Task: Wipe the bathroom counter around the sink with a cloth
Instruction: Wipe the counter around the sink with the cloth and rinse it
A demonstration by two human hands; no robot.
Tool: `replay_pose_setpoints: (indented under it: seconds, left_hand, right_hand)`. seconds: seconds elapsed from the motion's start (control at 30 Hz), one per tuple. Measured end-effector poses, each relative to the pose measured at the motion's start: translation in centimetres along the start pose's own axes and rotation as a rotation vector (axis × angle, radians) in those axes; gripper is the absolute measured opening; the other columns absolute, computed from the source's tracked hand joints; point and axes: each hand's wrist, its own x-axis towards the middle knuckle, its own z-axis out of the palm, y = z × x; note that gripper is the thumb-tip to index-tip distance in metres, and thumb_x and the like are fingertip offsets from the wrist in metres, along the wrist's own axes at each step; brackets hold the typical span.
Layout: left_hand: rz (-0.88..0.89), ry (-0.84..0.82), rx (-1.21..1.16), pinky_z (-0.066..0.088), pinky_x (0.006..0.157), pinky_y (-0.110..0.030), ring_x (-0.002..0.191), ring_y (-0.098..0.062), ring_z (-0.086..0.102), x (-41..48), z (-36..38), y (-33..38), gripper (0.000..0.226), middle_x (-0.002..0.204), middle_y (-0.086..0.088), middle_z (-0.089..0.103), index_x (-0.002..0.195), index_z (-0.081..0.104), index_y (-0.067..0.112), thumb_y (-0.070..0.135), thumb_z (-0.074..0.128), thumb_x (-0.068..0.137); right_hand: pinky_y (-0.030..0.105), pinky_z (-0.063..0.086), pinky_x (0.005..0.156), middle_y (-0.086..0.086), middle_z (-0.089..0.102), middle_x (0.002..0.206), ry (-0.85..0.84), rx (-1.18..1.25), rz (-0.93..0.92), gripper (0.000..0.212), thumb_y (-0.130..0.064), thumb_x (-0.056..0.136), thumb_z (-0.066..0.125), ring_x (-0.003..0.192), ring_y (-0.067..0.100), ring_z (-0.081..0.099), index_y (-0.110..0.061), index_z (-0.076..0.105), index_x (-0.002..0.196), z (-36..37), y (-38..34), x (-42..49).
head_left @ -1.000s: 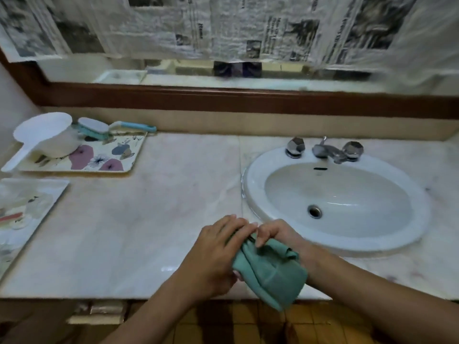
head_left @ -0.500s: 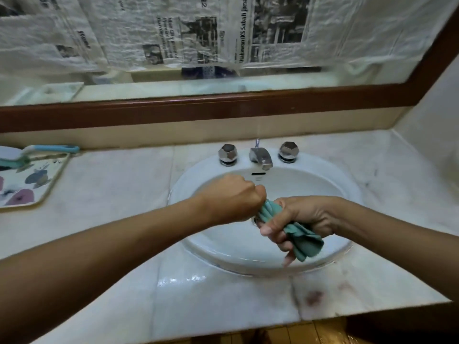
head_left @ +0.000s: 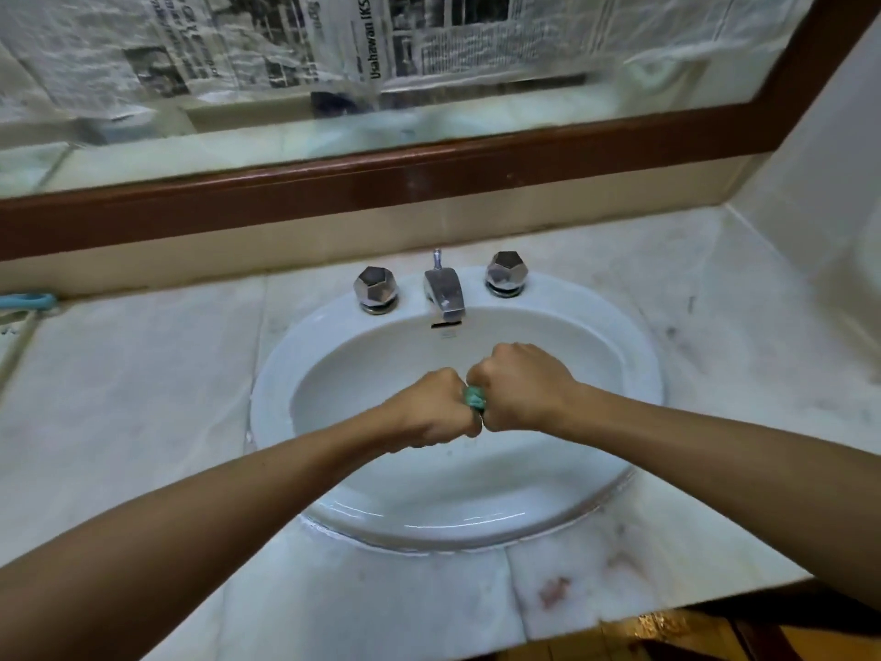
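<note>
A green cloth [head_left: 475, 396] is bunched tight between my two fists, and only a small twisted bit of it shows. My left hand [head_left: 429, 408] and my right hand [head_left: 522, 386] both grip it, knuckle to knuckle, held over the bowl of the white oval sink [head_left: 286, 374]. The pale marble counter [head_left: 143, 374] runs around the sink, with a reddish stain [head_left: 555, 589] near its front edge.
A chrome tap [head_left: 444, 291] and two faceted chrome knobs [head_left: 375, 288] [head_left: 507, 274] stand behind the bowl. A blue brush handle [head_left: 26, 300] lies at the far left. A brown-framed mirror [head_left: 429, 169] covered with newspaper rises behind. A wall closes the right side.
Both hands have carried the cloth from the counter's front edge to above the sink bowl. They have closed together, squeezing the cloth into a tight wad between the fists.
</note>
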Motion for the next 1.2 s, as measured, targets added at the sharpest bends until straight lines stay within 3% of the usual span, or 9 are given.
replay_pose_setpoints:
  seconds: [0.1,0.2,0.37,0.57,0.67,0.73,0.83,1.0,1.2]
  left_hand:
    - [-0.122,-0.164,-0.332,0.021,0.041,-0.018,0.037,-0.016,0.026,0.7,0.1,-0.2,0.017,0.045,-0.003,0.033,0.067,0.047,0.009,0.004,0.062,0.074]
    - [-0.236,-0.342,-0.488,0.013,0.035,-0.015,0.035,-0.009,0.019,1.5,-0.3,0.1,0.029,0.045,0.004,0.023,0.063,0.034,0.018,0.006,0.053,0.082]
    - [-0.308,-0.490,-0.635,0.008,0.030,-0.015,0.029,-0.004,0.015,1.8,-0.2,-0.3,0.035,0.039,0.009,0.018,0.063,0.023,0.023,0.007,0.043,0.088]
    - [-0.306,-0.519,-0.698,0.008,0.030,-0.014,0.032,-0.004,0.012,1.5,-0.5,-1.0,0.037,0.039,0.009,0.020,0.062,0.024,0.022,0.006,0.042,0.089]
    - [-0.216,-0.396,-0.602,0.012,0.035,-0.016,0.035,-0.007,0.017,0.3,-1.1,-1.1,0.035,0.043,0.006,0.023,0.062,0.031,0.020,0.006,0.052,0.087]
    - [-0.111,-0.264,-0.456,0.017,0.040,-0.019,0.041,-0.011,0.023,-0.9,-1.6,-1.1,0.030,0.046,0.003,0.030,0.064,0.040,0.017,0.008,0.061,0.084]
    - [0.009,-0.142,-0.254,0.029,0.047,-0.023,0.051,-0.014,0.037,-3.0,-2.3,-1.8,0.023,0.058,0.001,0.046,0.068,0.049,0.017,0.016,0.065,0.084]
    - [0.062,-0.057,0.209,0.042,0.068,-0.032,0.078,-0.019,0.054,-5.3,-1.2,-5.2,0.014,0.084,0.003,0.056,0.089,0.047,0.026,0.033,0.058,0.087]
    - [0.287,0.441,0.238,0.048,0.081,-0.033,0.096,-0.019,0.057,-9.9,0.7,-11.9,0.038,0.103,-0.001,0.060,0.124,0.055,0.023,0.027,0.054,0.087]
  right_hand:
    - [0.029,0.031,0.054,0.010,0.061,0.067,0.126,-0.116,-0.116,0.023,-0.031,0.062,0.074,0.059,0.034,0.054,-0.017,0.057,0.067,1.2,1.1,1.6]
    - [0.022,0.023,0.045,0.006,0.050,0.041,0.207,-0.128,-0.182,0.051,-0.023,0.037,0.082,0.033,0.025,0.030,-0.020,0.033,0.051,1.6,1.9,2.4]
    - [0.013,0.012,0.047,0.002,0.047,0.036,0.221,-0.169,-0.218,0.043,-0.024,0.033,0.083,0.027,0.026,0.040,-0.015,0.043,0.045,1.3,2.1,2.7]
    - [0.017,0.023,0.043,0.003,0.050,0.039,0.242,-0.223,-0.252,0.035,-0.023,0.039,0.081,0.028,0.026,0.043,-0.014,0.048,0.046,1.1,1.8,3.2]
    - [0.024,0.027,0.049,0.005,0.059,0.058,0.219,-0.253,-0.250,0.022,-0.020,0.062,0.070,0.049,0.029,0.046,-0.016,0.048,0.064,0.3,0.6,2.9]
    - [0.027,0.027,0.052,0.001,0.047,0.064,0.080,-0.213,-0.142,0.016,-0.020,0.073,0.063,0.063,0.027,0.044,-0.020,0.047,0.075,-0.7,-0.3,2.1]
    - [0.026,0.032,0.048,0.000,0.044,0.067,-0.061,-0.057,0.048,0.012,-0.019,0.073,0.064,0.060,0.021,0.048,-0.019,0.053,0.078,-1.3,-2.2,0.9]
    - [0.027,0.049,0.043,0.006,0.063,0.060,-0.456,0.456,0.113,0.029,-0.025,0.064,0.084,0.044,0.017,0.056,-0.010,0.066,0.081,-0.8,-3.4,0.5]
    - [0.023,0.045,0.042,0.015,0.062,0.068,-0.907,1.299,0.115,0.019,-0.010,0.080,0.071,0.045,0.017,0.054,0.004,0.066,0.091,1.4,-4.8,1.8]
